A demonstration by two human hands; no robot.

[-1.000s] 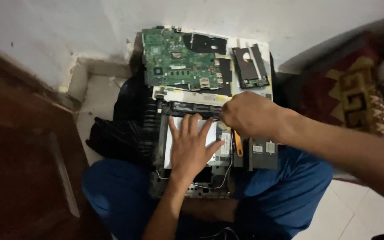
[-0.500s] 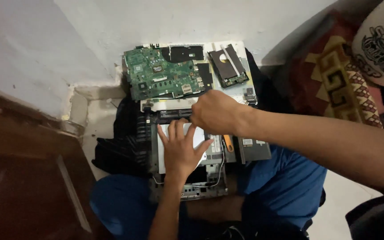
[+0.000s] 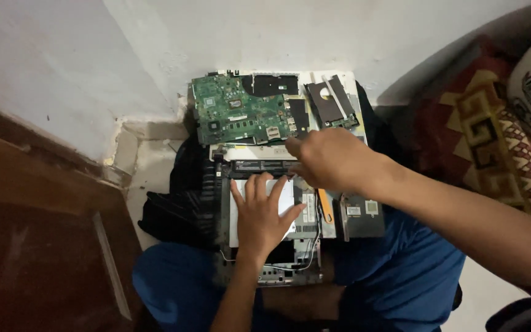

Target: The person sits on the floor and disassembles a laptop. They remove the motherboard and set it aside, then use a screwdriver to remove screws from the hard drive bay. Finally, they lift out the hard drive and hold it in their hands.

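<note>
On a lap clad in blue trousers (image 3: pixel 401 289), a stripped laptop base (image 3: pixel 271 227) is seen lying with its long axis running away from the body toward the wall. A pale rectangular panel (image 3: pixel 236 212) set in the base is pressed flat under the left hand (image 3: pixel 262 218), whose fingers are spread wide and pointed toward the wall. The right hand (image 3: pixel 333 158) is held just beyond the left hand's fingertips, at the far edge of the base, where a dark strip (image 3: pixel 259 166) lies crosswise; its fingers are curled inward, and whether anything is pinched between them cannot be told. The far edge is thus nearer to the right hand, while the middle of the base is covered by the left. An orange-handled tool (image 3: pixel 326 206) is seen lying along the base's right side, just below the right hand, beside a dark grey drive (image 3: pixel 362 215). Farther out, a green circuit board (image 3: pixel 241 117) and a smaller dark part (image 3: pixel 333 104) are laid on a white sheet against the wall. A black cloth (image 3: pixel 173 209) is spread to the left, and a patterned red cushion (image 3: pixel 487 141) is seen to the right.
</note>
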